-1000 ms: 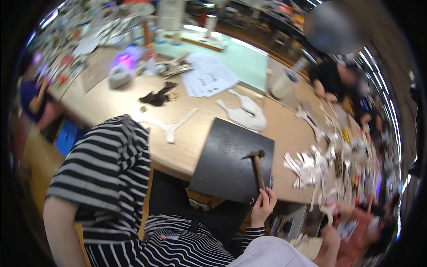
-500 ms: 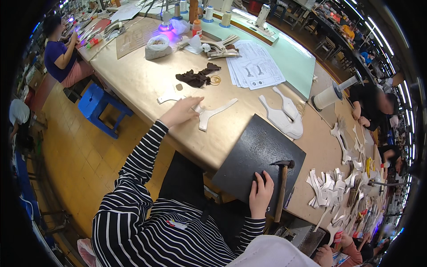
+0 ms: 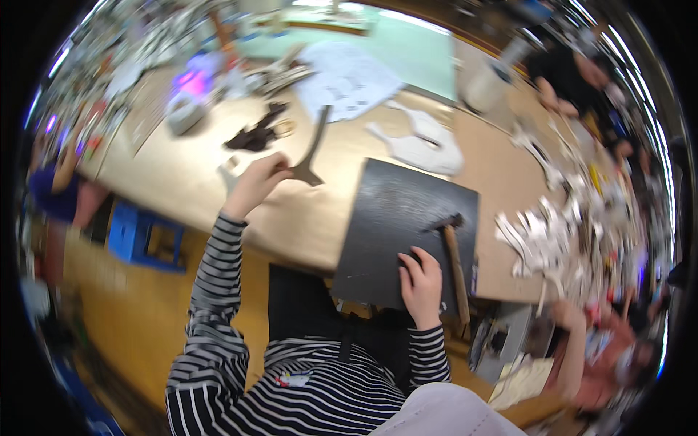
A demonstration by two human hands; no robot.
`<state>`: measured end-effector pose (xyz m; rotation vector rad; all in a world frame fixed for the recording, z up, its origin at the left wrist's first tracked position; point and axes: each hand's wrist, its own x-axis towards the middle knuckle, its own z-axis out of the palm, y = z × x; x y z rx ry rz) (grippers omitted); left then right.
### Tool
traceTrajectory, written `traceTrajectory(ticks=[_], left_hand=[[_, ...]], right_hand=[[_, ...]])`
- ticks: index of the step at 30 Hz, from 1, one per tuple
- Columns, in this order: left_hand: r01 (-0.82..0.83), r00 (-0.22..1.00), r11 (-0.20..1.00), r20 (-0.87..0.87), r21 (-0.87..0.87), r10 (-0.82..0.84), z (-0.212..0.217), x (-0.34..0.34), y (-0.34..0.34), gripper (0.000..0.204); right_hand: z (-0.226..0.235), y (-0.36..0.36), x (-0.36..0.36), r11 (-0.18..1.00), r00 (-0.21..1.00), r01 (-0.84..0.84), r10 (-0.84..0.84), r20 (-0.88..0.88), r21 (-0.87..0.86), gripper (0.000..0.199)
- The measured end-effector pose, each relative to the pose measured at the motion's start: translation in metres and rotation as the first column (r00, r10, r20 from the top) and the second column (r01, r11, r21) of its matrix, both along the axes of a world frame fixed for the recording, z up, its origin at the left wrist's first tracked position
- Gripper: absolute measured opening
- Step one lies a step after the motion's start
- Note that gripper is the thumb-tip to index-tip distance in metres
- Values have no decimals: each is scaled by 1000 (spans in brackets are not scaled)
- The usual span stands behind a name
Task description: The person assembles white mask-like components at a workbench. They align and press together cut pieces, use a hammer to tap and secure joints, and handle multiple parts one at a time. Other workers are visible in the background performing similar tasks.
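Note:
Raised over the table's near edge, my left hand (image 3: 260, 180) pinches a Y-shaped strap piece (image 3: 313, 156) by one end, its grey-brown side showing. Beneath that hand, partly hidden by it, a pale piece (image 3: 227, 178) lies on the table. My right hand (image 3: 423, 287) lies flat on a black slab (image 3: 389, 211) with its fingers apart, holding nothing. Just right of it, a wooden-handled hammer (image 3: 455, 261) rests on the slab, its dark head at the far end and its handle reaching past the near edge.
White sole-shaped cutouts (image 3: 429, 145) lie beyond the slab, left of a large thread spool (image 3: 486, 87). Printed sheets (image 3: 345, 76) and dark cloth scraps (image 3: 254, 136) lie farther back. Pale cut pieces (image 3: 538, 236) heap at right; co-workers sit nearby. A blue stool (image 3: 142, 236) stands at left.
My left hand has lifted the Y-shaped piece off the table, and its dark side now shows. My right hand stays on the slab. The whole view has shifted and blurred.

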<state>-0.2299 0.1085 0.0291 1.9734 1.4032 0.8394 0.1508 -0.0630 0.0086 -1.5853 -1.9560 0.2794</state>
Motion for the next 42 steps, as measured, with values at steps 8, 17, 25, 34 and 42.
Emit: traceTrajectory(ticks=[8,17,25,34,42], left_hand=[[416,903,876,0,245,-429,56,146,-26,22],[158,965,833,97,530,-245,-16,265,-94,47],[117,958,985,245,125,-145,-42,261,-80,17],[160,973,971,134,180,-186,-41,267,-77,19],[187,975,977,106,99,-197,-38,264,-80,23]], right_hand=[[19,5,3,989,672,119,-146,-726,-89,28],[67,35,74,949,781,295,-306,-545,-110,17],[120,192,234,795,859,468,-307,-409,386,17],[31,243,322,662,688,726,-706,-167,187,82],[-2,47,216,921,904,378,-343,-255,99,29]])
